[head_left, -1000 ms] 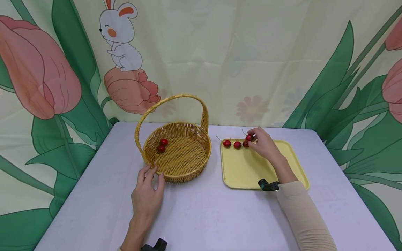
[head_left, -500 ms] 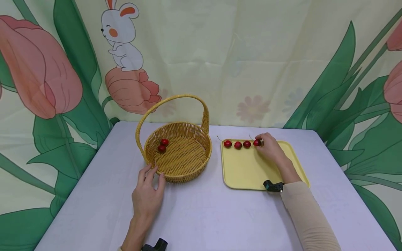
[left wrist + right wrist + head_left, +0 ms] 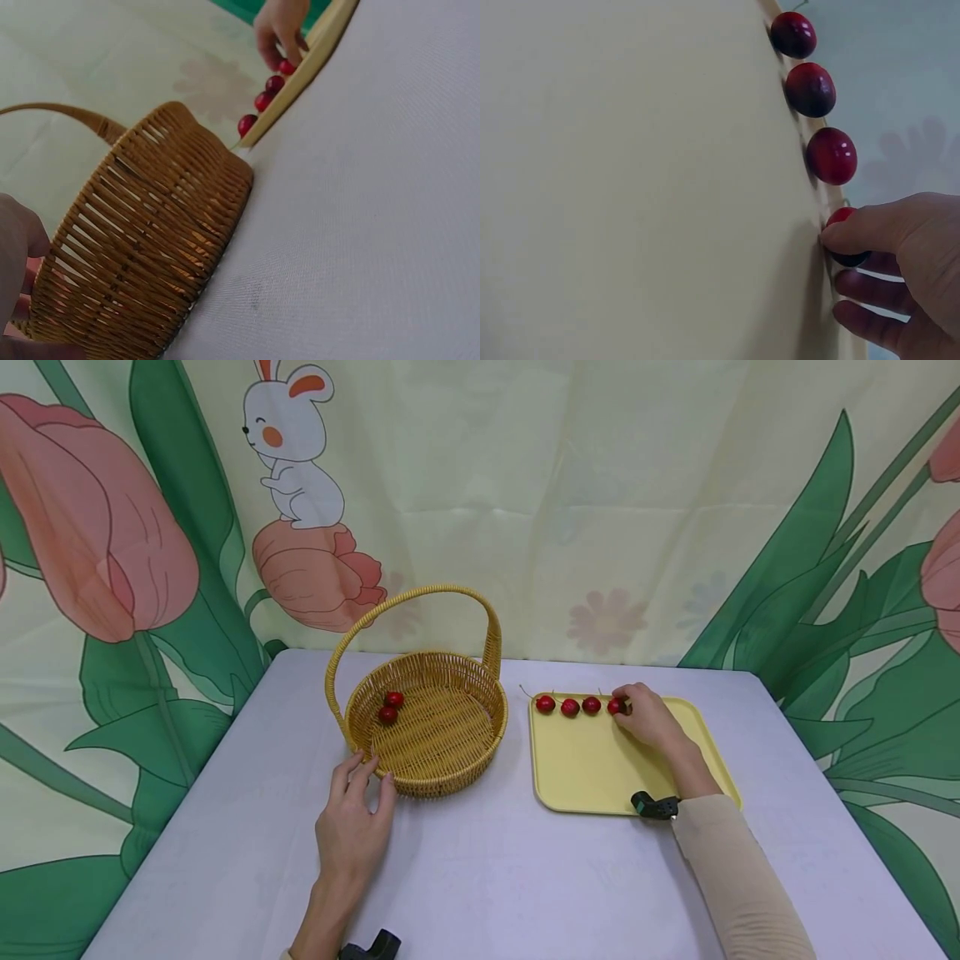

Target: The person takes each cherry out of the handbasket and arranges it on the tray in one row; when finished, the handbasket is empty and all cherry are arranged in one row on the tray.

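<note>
My right hand (image 3: pixel 651 720) pinches a red cherry (image 3: pixel 841 216) between thumb and fingers at the far edge of the yellow tray (image 3: pixel 585 768). In the right wrist view the thumb covers part of that cherry. Three more cherries line the same edge to its left: a near one (image 3: pixel 591 705), a middle one (image 3: pixel 570 707) and an end one (image 3: pixel 545 703) with a long stem. My left hand (image 3: pixel 352 835) rests its fingertips on the near-left rim of a round wicker basket (image 3: pixel 438 783). Two cherries (image 3: pixel 387 715) lie together inside the basket, on its left side.
The basket's tall arched handle (image 3: pixel 442 588) stands over its back half. A white cloth (image 3: pixel 495 877) covers the table. Behind the table's far edge hangs a printed curtain (image 3: pixel 585 510) with a rabbit and tulips.
My right hand has moved right and lowered along the tray's far edge with its cherry, which now sits at the right end of the row. My left hand stays at the basket.
</note>
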Motion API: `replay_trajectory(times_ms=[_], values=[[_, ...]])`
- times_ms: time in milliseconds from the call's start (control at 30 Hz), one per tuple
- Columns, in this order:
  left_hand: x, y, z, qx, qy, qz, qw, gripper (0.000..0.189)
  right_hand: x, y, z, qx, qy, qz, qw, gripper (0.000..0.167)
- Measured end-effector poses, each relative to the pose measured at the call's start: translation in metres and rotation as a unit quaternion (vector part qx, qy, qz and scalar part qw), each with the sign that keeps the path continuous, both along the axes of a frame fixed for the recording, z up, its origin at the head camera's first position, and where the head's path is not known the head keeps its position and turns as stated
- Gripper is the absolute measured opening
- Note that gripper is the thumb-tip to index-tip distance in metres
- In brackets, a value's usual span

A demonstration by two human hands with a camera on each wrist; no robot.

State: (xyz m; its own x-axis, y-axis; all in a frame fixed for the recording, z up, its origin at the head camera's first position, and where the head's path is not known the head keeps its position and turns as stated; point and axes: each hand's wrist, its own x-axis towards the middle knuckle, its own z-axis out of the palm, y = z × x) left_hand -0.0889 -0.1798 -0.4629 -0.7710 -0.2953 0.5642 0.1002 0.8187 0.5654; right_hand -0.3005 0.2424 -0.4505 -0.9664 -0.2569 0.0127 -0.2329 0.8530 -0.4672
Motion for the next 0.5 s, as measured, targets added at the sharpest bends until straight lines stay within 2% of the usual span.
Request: replay_trajectory(times_ms=[200, 367, 500], values=[[0.0, 0.0, 0.001, 0.001, -0.002, -0.001, 1.0, 0.035, 0.003, 0.001, 0.005, -0.002, -0.009, -0.013, 0.9999, 0.048], [0.0, 0.001, 0.002, -0.001, -0.004, 0.001, 1.0, 0.035, 0.007, 0.001, 0.014, -0.024, -0.013, -0.026, 0.9993, 0.049], [0.0, 0.001, 0.002, 0.0, -0.004, 0.001, 1.0, 0.035, 0.01, 0.0, 0.021, -0.03, -0.004, -0.027, 0.9992, 0.05]])
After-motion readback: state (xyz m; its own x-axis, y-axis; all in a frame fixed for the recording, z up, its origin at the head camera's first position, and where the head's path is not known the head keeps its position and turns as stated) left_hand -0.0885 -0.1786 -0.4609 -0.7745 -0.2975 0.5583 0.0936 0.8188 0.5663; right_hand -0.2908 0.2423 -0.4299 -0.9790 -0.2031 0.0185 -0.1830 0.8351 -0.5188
